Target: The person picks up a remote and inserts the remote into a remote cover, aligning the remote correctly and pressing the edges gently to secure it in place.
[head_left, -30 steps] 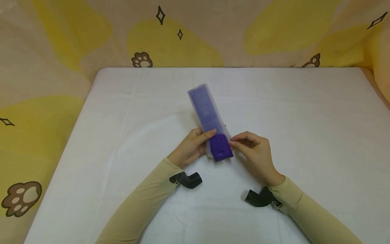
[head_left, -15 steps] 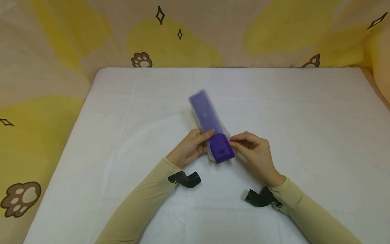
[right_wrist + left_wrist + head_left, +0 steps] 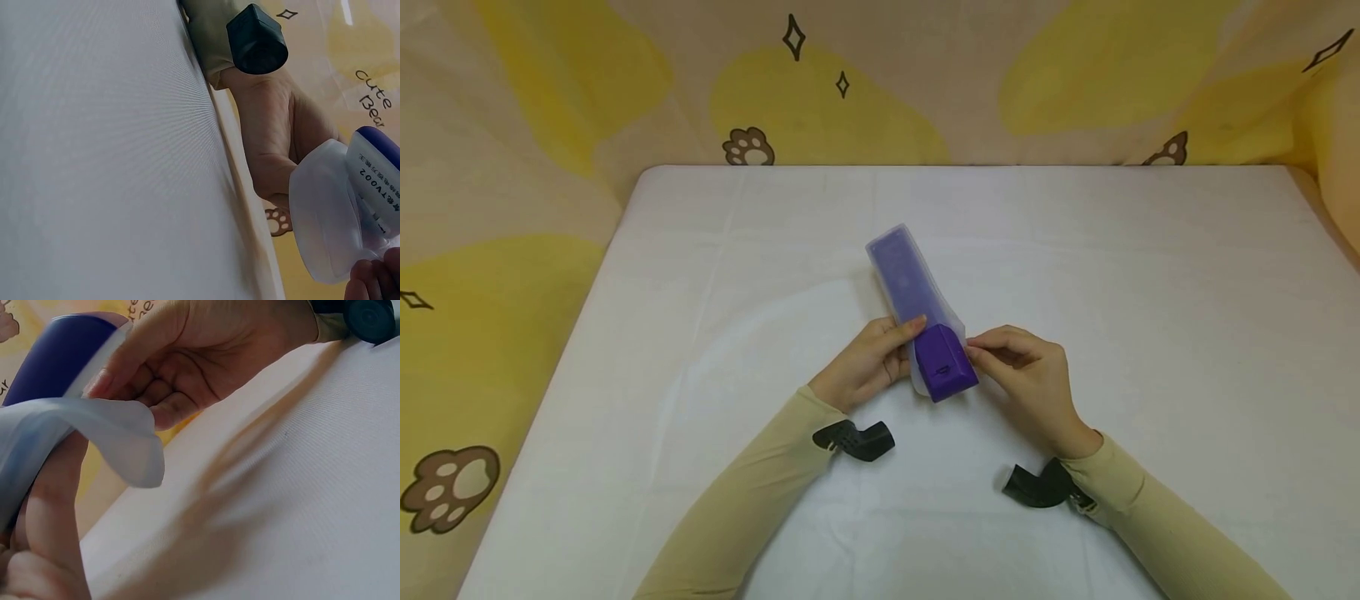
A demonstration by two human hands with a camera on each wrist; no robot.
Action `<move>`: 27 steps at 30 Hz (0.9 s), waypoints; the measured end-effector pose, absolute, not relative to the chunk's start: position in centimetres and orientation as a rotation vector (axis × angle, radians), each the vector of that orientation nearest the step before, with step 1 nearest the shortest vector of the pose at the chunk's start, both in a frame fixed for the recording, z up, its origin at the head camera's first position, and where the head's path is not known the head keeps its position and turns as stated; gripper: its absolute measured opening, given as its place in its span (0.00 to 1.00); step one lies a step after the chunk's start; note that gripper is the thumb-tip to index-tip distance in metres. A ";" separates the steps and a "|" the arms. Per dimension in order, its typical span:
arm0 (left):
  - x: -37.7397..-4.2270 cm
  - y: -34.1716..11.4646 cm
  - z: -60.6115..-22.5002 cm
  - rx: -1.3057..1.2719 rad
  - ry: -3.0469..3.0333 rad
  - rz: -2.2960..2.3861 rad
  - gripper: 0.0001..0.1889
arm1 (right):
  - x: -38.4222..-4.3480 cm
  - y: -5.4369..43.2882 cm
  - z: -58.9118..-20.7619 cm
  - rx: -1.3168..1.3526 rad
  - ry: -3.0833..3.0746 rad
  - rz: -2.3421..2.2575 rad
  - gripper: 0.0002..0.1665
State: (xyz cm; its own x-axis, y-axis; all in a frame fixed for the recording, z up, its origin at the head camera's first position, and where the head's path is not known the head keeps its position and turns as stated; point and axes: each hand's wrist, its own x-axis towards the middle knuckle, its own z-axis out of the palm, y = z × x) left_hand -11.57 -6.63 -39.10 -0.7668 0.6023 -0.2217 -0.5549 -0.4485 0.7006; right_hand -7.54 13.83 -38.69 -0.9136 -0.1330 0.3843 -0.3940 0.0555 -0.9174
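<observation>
In the head view a purple remote control [image 3: 947, 367] is partly covered by a translucent sleeve [image 3: 907, 271]. My left hand [image 3: 874, 357] grips it around the middle, thumb on top where the bare purple end begins. On the right, my right hand [image 3: 1028, 372] pinches the sleeve's edge beside that bare end. The left wrist view shows a loose flap of the sleeve [image 3: 134, 447] curling out below the remote control [image 3: 59, 356]. Lettering with "TV002" is visible on the remote control's pale face [image 3: 375, 181] in the right wrist view. Its far end stays inside the sleeve.
A white-covered table [image 3: 760, 275] lies under both hands. Behind it and at the left hangs a yellow and beige patterned cloth [image 3: 880, 108]. Black wrist cameras, the left one [image 3: 861, 441] and the right one [image 3: 1037, 488], stick out inward from the sleeves.
The far end of the remote control has dipped toward me, and its near end has shifted slightly down and right. Both hands keep their holds almost unmoved.
</observation>
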 end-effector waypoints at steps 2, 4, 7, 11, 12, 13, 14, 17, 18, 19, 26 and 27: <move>-11.6 -6.6 -39.1 0.079 1.049 2.213 0.44 | -7.5 13.8 -38.7 0.531 -2.142 1.937 0.06; -11.6 -6.6 -39.1 0.072 1.079 2.210 0.43 | -7.6 13.8 -38.6 0.526 -2.163 1.913 0.07; -11.7 -6.5 -38.9 0.050 1.188 2.190 0.30 | -7.6 13.8 -38.7 0.516 -2.191 1.902 0.06; -12.0 -6.5 -38.7 0.007 1.392 2.135 0.18 | -7.6 13.8 -38.7 0.494 -2.238 1.875 0.05; -12.0 -6.5 -38.6 0.004 1.429 2.126 0.18 | -7.6 13.8 -38.8 0.491 -2.248 1.865 0.05; -12.0 -6.5 -38.6 0.005 1.457 2.121 0.18 | -7.7 13.8 -38.8 0.488 -2.258 1.858 0.05; -12.0 -6.4 -38.5 0.009 1.475 2.119 0.17 | -7.7 13.9 -38.8 0.484 -2.268 1.848 0.05; -12.0 -6.4 -38.5 0.020 1.471 2.145 0.16 | -7.8 13.9 -38.8 0.458 -2.286 1.853 0.02; -12.1 -6.5 -38.5 0.020 1.456 2.163 0.16 | -7.8 13.9 -38.8 0.431 -2.289 1.870 0.01; -12.1 -6.6 -38.6 0.018 1.434 2.186 0.15 | -7.8 13.9 -38.8 0.404 -2.290 1.886 0.01; -12.4 -7.2 -38.5 -0.023 1.195 2.401 0.10 | -8.0 13.9 -38.7 0.248 -2.312 2.018 0.05; -12.4 -7.3 -38.5 -0.025 1.177 2.418 0.09 | -8.0 14.0 -38.8 0.249 -2.315 2.046 0.06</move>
